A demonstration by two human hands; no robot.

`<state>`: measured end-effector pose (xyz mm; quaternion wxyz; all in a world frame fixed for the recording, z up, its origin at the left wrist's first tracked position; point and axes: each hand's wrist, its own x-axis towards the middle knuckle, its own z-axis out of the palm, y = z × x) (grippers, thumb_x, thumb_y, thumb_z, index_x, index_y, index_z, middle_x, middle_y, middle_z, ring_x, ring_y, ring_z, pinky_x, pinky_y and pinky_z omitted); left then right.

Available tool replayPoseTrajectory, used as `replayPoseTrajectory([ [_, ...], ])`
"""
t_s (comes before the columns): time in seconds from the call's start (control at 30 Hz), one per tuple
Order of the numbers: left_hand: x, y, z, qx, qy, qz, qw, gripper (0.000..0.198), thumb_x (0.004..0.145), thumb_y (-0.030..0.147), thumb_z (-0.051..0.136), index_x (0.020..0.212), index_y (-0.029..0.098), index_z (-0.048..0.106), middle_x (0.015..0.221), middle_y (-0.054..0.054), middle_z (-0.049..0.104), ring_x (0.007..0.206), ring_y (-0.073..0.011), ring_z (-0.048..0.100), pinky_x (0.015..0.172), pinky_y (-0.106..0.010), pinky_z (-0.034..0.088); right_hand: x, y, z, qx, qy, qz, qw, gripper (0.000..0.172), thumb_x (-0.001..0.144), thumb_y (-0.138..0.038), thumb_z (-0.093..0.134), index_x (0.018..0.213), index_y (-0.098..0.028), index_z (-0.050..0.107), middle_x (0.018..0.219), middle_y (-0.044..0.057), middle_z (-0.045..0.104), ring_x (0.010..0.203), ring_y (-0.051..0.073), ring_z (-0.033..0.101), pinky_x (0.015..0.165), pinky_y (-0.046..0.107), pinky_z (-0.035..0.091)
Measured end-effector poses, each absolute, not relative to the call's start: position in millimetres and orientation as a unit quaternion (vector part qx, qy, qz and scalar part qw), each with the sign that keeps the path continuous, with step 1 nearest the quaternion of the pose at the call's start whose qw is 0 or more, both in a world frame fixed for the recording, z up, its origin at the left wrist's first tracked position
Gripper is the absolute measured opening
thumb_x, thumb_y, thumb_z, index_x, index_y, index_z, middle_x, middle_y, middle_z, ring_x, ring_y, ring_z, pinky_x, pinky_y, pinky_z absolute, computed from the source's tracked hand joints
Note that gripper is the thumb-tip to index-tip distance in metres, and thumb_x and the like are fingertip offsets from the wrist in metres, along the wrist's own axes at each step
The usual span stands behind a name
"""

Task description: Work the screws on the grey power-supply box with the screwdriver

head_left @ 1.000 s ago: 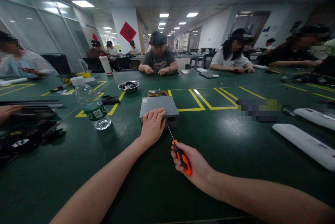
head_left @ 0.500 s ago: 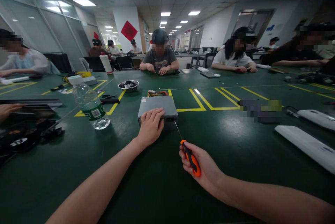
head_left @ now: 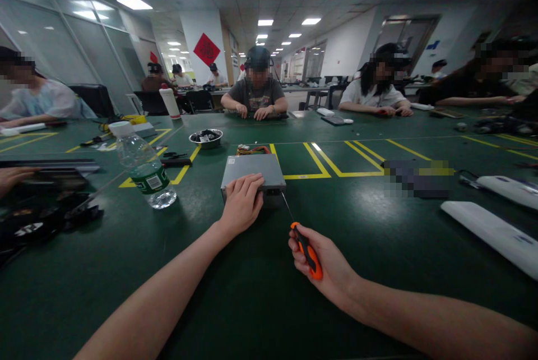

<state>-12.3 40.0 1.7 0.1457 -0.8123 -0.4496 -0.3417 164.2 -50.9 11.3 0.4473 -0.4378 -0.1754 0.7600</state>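
A grey computer power supply unit lies on the green table in front of me, its socket side facing me and bundled wires at its back. My left hand grips its front edge, fingers over the top and thumb at the front face. In my right hand is a screwdriver with an orange and black handle, the fingers wrapped round it. Its thin shaft slants up to the left, and the tip meets the front face near the right corner. Whether a screw sits there is too small to tell.
Left of the unit stand a water bottle and a metal bowl of small dark parts. Black parts lie at the far left beside another person's hand. White casings lie at right. Co-workers sit across the table.
My right hand and the screwdriver have shifted very slightly, the handle a little higher. The left hand and the power supply unit stay in place.
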Motion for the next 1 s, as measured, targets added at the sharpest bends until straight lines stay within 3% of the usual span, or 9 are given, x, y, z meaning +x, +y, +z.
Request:
replayPoseTrajectory([
  [0.33, -12.4, 40.1, 2.0, -0.812, -0.449, -0.342, 0.148, 0.028, 0.086, 0.021, 0.042, 0.114, 0.020, 0.047, 0.124, -0.006, 0.054, 0.114, -0.0201, 0.045, 0.093, -0.038, 0.029, 164.5, -51.4, 9.6, -0.446, -0.170, 0.756, 0.447, 0.017, 0.084, -0.027, 0.049, 0.075, -0.014, 0.055, 0.060, 0.000, 0.051, 0.043, 0.005, 0.041, 0.038, 0.015, 0.030],
  [0.57, -12.6, 40.4, 1.7, -0.813, -0.446, -0.342, 0.151, 0.030, 0.086, 0.021, 0.043, 0.116, 0.020, 0.047, 0.123, -0.006, 0.054, 0.114, -0.0203, 0.045, 0.093, -0.038, 0.029, 167.1, -52.0, 4.8, -0.445, -0.209, 0.736, 0.465, 0.011, 0.075, -0.021, 0.063, 0.075, -0.016, 0.053, 0.068, 0.000, 0.055, 0.050, 0.005, 0.045, 0.042, 0.015, 0.034],
  [0.8, -13.0, 40.0, 1.9, -0.815, -0.446, -0.338, 0.150, 0.030, 0.086, 0.021, 0.043, 0.116, 0.020, 0.047, 0.124, -0.006, 0.054, 0.115, -0.0204, 0.045, 0.093, -0.039, 0.029, 167.1, -52.8, 13.9, -0.455, -0.198, 0.758, 0.424, 0.023, 0.087, -0.031, 0.046, 0.083, -0.013, 0.058, 0.067, 0.002, 0.053, 0.051, 0.006, 0.047, 0.045, 0.017, 0.039],
  [1.0, -12.1, 40.8, 0.7, -0.814, -0.446, -0.341, 0.153, 0.031, 0.085, 0.020, 0.044, 0.116, 0.020, 0.047, 0.124, -0.006, 0.054, 0.115, -0.0207, 0.045, 0.094, -0.039, 0.029, 165.2, -53.2, 21.0, -0.451, -0.165, 0.761, 0.436, 0.017, 0.086, -0.027, 0.048, 0.081, -0.013, 0.056, 0.063, 0.001, 0.051, 0.044, 0.004, 0.040, 0.036, 0.013, 0.028],
])
